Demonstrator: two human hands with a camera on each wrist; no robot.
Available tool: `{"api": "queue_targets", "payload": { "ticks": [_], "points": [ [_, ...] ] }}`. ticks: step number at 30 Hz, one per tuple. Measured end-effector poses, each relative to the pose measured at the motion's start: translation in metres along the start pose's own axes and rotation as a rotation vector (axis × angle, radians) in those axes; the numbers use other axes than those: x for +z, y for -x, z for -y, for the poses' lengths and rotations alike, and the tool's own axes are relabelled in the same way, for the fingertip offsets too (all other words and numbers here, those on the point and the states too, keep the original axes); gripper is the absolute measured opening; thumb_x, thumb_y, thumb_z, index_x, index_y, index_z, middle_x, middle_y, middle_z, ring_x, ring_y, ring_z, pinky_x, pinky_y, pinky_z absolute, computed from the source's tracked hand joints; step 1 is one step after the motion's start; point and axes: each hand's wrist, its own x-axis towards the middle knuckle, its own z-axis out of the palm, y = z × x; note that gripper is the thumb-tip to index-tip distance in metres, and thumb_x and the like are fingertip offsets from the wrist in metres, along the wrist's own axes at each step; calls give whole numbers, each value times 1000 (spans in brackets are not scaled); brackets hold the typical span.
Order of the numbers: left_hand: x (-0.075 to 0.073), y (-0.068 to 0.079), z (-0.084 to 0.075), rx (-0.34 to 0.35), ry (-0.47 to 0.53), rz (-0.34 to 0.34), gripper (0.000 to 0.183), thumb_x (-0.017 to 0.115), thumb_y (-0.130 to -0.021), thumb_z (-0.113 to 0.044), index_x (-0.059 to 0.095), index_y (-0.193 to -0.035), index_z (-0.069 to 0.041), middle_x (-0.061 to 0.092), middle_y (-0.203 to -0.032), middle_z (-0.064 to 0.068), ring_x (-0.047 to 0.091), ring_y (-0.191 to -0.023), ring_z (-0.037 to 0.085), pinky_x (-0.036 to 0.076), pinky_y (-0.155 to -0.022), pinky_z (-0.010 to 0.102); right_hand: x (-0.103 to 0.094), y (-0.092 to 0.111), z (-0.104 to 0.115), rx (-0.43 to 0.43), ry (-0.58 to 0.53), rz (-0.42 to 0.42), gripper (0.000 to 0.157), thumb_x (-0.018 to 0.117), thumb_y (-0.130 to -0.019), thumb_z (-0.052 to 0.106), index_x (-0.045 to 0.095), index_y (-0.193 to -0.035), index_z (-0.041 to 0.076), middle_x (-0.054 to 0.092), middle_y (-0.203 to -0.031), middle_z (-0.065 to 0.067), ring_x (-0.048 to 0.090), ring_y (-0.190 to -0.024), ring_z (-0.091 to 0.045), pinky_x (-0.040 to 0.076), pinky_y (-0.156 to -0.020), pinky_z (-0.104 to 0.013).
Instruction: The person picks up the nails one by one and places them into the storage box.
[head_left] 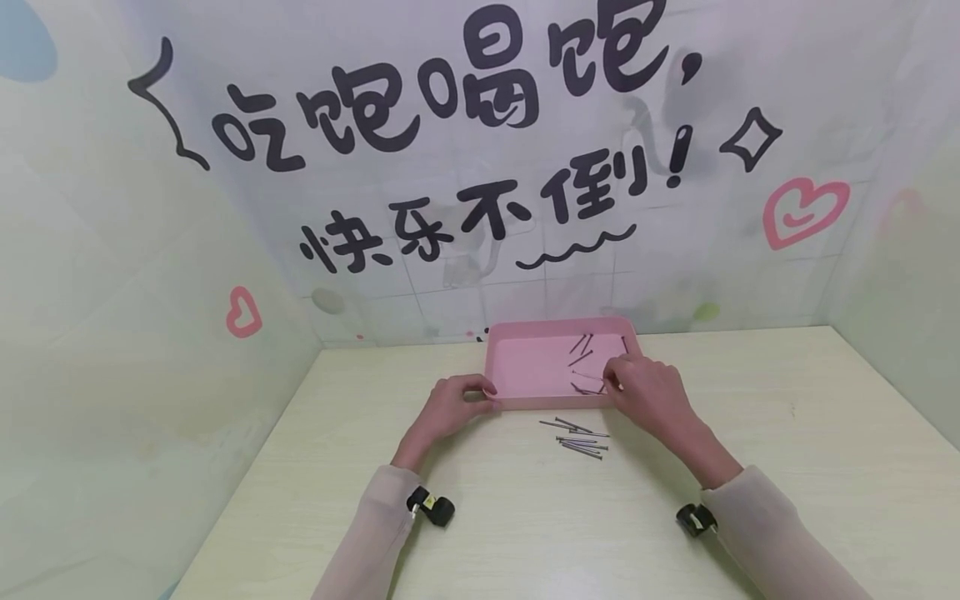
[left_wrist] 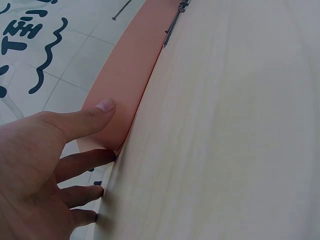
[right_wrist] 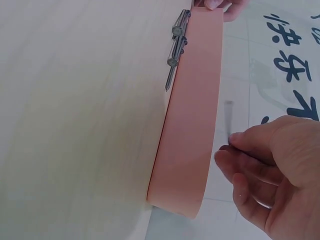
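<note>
A shallow pink tray (head_left: pixel 540 402) stands against the back wall, with several nails (head_left: pixel 581 358) lying in its right half. My left hand (head_left: pixel 453 406) is at its front left corner. The thumb (left_wrist: pixel 102 112) rests on the front wall and the forefinger touches low at the corner; the other fingers are spread loosely. Over the tray's right side, my right hand (head_left: pixel 651 392) pinches a nail (right_wrist: pixel 228 117) between thumb and forefinger, its free end pointing left. In front of the tray, a loose bunch of nails (head_left: pixel 579 440) lies on the table.
The pale wooden table (head_left: pixel 525 517) is bordered by a white printed backdrop (head_left: pixel 420 308) behind and on both sides. A small black camera (head_left: pixel 431 506) is strapped to the left wrist, another camera (head_left: pixel 696 520) to the right.
</note>
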Motion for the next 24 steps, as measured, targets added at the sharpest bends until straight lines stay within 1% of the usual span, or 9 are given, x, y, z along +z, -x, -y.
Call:
{"api": "queue_targets", "payload": {
  "ticks": [8,13,16,19,21,24],
  "points": [
    [0,0,-1,-1,1,-8,15,81,-90,-28,77,-105,-23,78,-111,-4,66,-124,26,45,-112,54,0,1,-1,4,-1,-5,4,74,-89,4,77,-88,7,65,-71,-2,47,-58,-15,32,-50,-26],
    [1,0,0,1,7,-11,14,81,-90,-28,77,-103,-24,78,-109,-6,66,-124,26,45,-112,54,0,0,-1,-24,-33,12,4,75,-87,8,78,-89,9,69,-74,0,51,-60,-12,37,-51,-26],
    [1,0,0,0,7,-11,14,81,-90,-28,77,-103,-25,78,-109,-6,66,-124,26,45,-112,54,-2,-1,0,-52,-52,48,3,76,-88,11,79,-89,10,73,-77,1,55,-62,-10,43,-53,-27],
    [1,0,0,-3,4,-11,14,81,-90,-29,77,-103,-25,78,-109,-6,66,-124,26,44,-113,54,-4,0,1,-82,-65,93,3,78,-88,14,79,-88,11,73,-77,3,56,-63,-8,46,-55,-28],
    [1,0,0,-6,3,-9,15,81,-90,-29,77,-103,-25,78,-110,-6,66,-124,26,44,-113,54,-6,0,2,-113,-69,130,4,79,-88,15,79,-87,12,72,-76,6,56,-64,-7,46,-55,-27],
    [1,0,-1,-4,3,-8,15,81,-90,-29,77,-104,-24,78,-110,-6,66,-124,26,45,-113,54,-7,0,4,-149,-78,222,5,78,-88,14,78,-83,15,66,-71,9,52,-64,-6,44,-57,-24]
  ]
}}
